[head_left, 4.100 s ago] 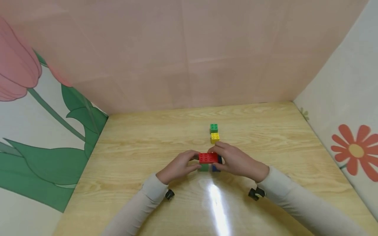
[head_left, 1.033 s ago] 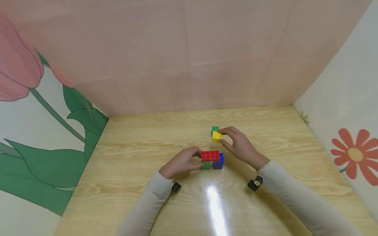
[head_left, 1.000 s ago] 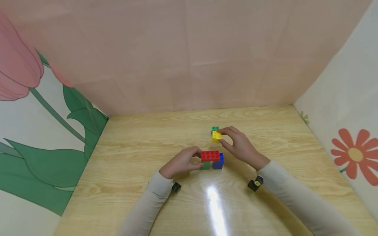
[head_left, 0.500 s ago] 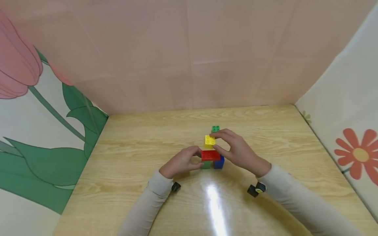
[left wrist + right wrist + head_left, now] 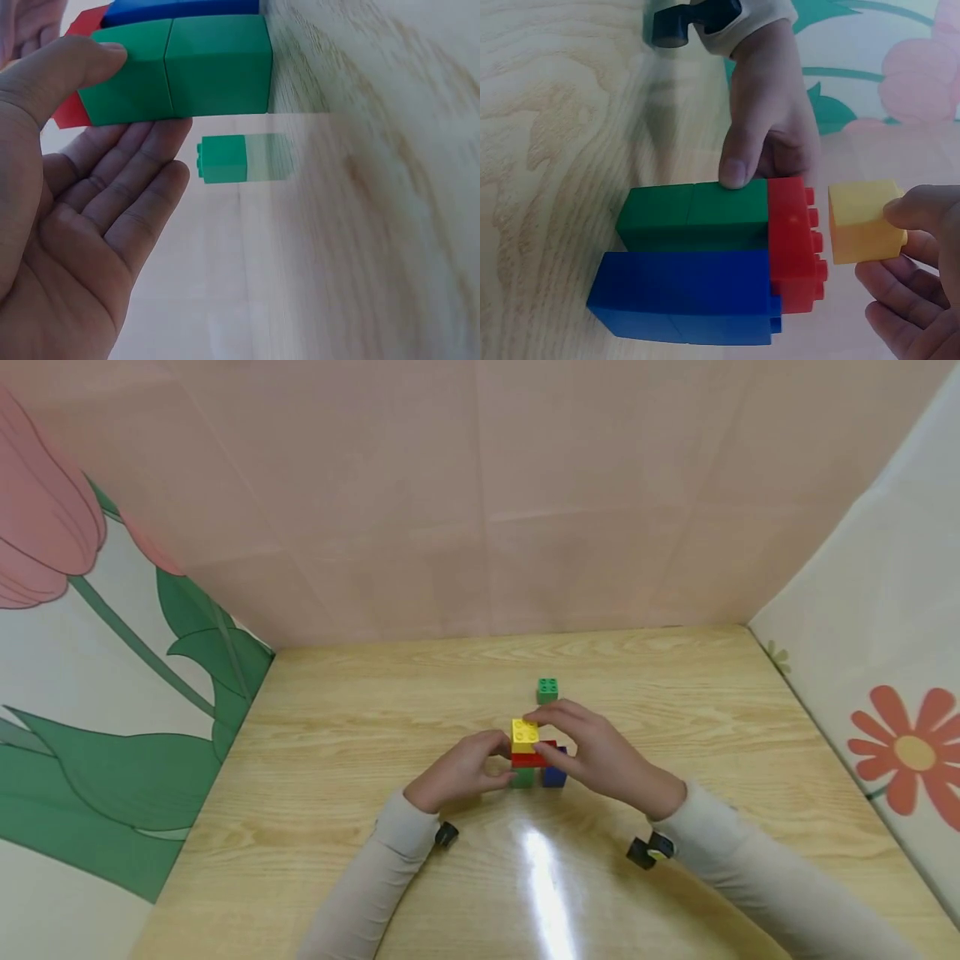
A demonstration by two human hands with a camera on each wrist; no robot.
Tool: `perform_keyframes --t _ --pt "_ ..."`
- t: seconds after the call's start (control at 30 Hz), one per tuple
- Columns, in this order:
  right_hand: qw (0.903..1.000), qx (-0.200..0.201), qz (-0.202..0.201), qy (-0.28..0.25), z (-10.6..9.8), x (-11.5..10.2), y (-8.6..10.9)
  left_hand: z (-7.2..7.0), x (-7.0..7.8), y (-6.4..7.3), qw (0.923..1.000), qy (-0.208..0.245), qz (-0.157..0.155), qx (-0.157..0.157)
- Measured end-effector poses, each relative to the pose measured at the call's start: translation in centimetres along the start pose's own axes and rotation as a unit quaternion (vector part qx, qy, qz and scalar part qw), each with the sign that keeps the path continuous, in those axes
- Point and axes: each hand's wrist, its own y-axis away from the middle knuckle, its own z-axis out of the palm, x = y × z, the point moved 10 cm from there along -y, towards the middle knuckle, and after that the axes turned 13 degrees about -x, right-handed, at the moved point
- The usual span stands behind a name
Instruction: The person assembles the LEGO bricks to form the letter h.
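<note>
In the head view my left hand (image 5: 465, 772) holds the left side of a small toy-brick structure. Its thumb lies against the upper of two stacked green bricks (image 5: 697, 214); the fingers go behind. Beside them stand stacked blue bricks (image 5: 682, 292). A long red brick (image 5: 793, 247) lies across the tops of both stacks, leaving some blue studs bare. My right hand (image 5: 600, 756) pinches a yellow four-stud brick (image 5: 865, 221) between thumb and fingers. It hangs over the red brick's left end, with a small gap to the studs in the right wrist view.
A single green brick (image 5: 547, 691) stands on the wooden table (image 5: 360, 710) behind the structure. A pink backdrop (image 5: 480, 527) closes the far side, and printed flower panels stand left and right. Black wrist cameras (image 5: 651, 850) hang beneath the cuffs.
My right hand let go of the structure, picked up the yellow brick from in front of the lone green one and brought it nearer and left, over the red brick. My left hand stays put.
</note>
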Motion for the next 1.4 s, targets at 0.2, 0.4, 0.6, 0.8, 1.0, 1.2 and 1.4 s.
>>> perform_keyframes --t 0.2,0.4,0.6,0.8,1.0,1.2,1.4 --pt "0.9998 -0.018 0.009 -0.007 0.71 0.45 0.06 0.07 -0.06 0.02 1.0 0.004 -0.001 -0.003" --pt "0.9996 -0.025 0.013 -0.005 0.74 0.52 0.05 -0.03 -0.02 -0.01 1.0 0.003 -0.008 -0.004" --pt "0.9994 -0.03 0.016 -0.005 0.73 0.36 0.09 -0.07 -0.05 0.0 0.9999 0.006 -0.013 -0.006" --pt "0.9994 -0.032 0.012 -0.001 0.8 0.11 0.12 -0.06 -0.16 0.15 0.9998 0.011 -0.014 -0.003" --pt "0.9993 -0.034 0.015 0.005 0.88 -0.01 0.16 0.18 -0.38 0.14 0.9998 0.012 -0.014 -0.005" --pt "0.9992 -0.035 0.017 0.011 0.86 -0.15 0.1 0.27 -0.41 0.21 0.9999 0.015 -0.008 -0.003" --pt "0.9991 -0.038 0.016 0.009 0.77 -0.19 -0.01 0.14 -0.25 0.34 0.9998 0.019 -0.006 -0.001"
